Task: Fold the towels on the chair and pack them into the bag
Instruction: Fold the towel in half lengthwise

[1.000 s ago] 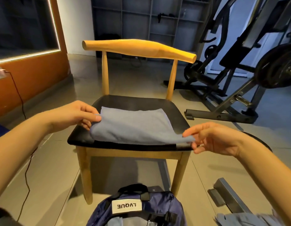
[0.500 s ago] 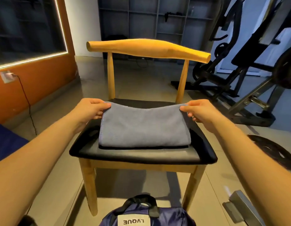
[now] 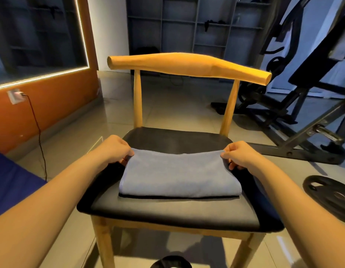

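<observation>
The left hand (image 3: 114, 150) and right hand (image 3: 239, 156) are each pinching a far corner of the grey towel (image 3: 179, 176), lying folded between them on the chair (image 3: 175, 211) seat. Folding is under way; next, probably, drawing those corners back toward the wrists, edges matched.

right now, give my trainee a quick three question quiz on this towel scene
1. True or false: the grey towel lies on the floor.
2. Where do the left hand and right hand pinch the towel? A: its far corners. B: its near edge. C: nowhere.
3. Fill in: the towel rests on the chair's ___ seat (colour).

Key: 1 false, it is on the chair seat. 2 A. 3 black.
</observation>
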`<state>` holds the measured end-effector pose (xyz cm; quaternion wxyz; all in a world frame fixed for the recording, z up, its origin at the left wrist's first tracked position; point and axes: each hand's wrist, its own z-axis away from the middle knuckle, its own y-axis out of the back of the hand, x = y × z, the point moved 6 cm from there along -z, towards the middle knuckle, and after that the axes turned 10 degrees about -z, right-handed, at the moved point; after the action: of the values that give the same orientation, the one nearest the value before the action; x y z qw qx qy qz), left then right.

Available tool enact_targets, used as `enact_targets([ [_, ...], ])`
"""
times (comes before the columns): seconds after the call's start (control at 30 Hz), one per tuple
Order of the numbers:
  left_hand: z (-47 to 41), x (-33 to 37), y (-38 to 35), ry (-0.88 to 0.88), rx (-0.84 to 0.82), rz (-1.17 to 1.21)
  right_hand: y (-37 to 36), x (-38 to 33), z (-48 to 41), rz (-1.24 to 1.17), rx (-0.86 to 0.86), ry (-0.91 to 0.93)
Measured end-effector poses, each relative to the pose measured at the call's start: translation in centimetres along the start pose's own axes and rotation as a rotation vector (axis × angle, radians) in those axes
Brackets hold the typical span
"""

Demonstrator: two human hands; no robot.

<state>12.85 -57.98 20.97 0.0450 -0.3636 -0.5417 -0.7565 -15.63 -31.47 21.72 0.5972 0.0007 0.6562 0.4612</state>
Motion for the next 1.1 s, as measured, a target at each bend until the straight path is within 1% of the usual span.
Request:
enact_targets([
  [0.1, -0.6, 0.3, -0.2, -0.028, 0.035, 0.030, -0.2, -0.3, -0.6, -0.013, 0.069, 0.072],
  [0.17, -1.1, 0.3, -0.5, -0.041, 0.046, 0.023, -0.8, -0.1, -0.9, -0.003, 0.080, 0.109],
  [0.5, -2.8, 0.4, -1.3, -0.036, 0.160, -0.258, -2.2, 0.7, -3.6, 0.190, 0.176, 0.130],
  [0.63, -2.9, 0.5, -1.5, -0.047, 0.164, -0.301, -2.5, 0.6, -3.8, 0.287, 0.187, 0.132],
  [0.77, -2.9, 0.5, -1.6, -0.039, 0.134, -0.345, -2.8, 0.0, -3.2, 0.411, 0.221, 0.182],
  [0.87, -2.6, 0.6, -1.5, -0.006, 0.068, -0.342, -2.8, -0.4, -3.1, 0.412, 0.145, 0.267],
  [0.93, -2.8, 0.7, -1.5, 0.015, 0.005, -0.303, -2.7, -0.5, -3.2, 0.360, 0.062, 0.276],
  [1.03, -3.2, 0.5, -1.5, 0.046, -0.098, -0.236, -2.6, -0.6, -3.1, 0.174, -0.093, 0.193],
  [1.1, -3.5, 0.2, -1.6, 0.064, -0.155, -0.223, -2.6, -0.7, -2.9, 0.136, -0.174, 0.138],
])
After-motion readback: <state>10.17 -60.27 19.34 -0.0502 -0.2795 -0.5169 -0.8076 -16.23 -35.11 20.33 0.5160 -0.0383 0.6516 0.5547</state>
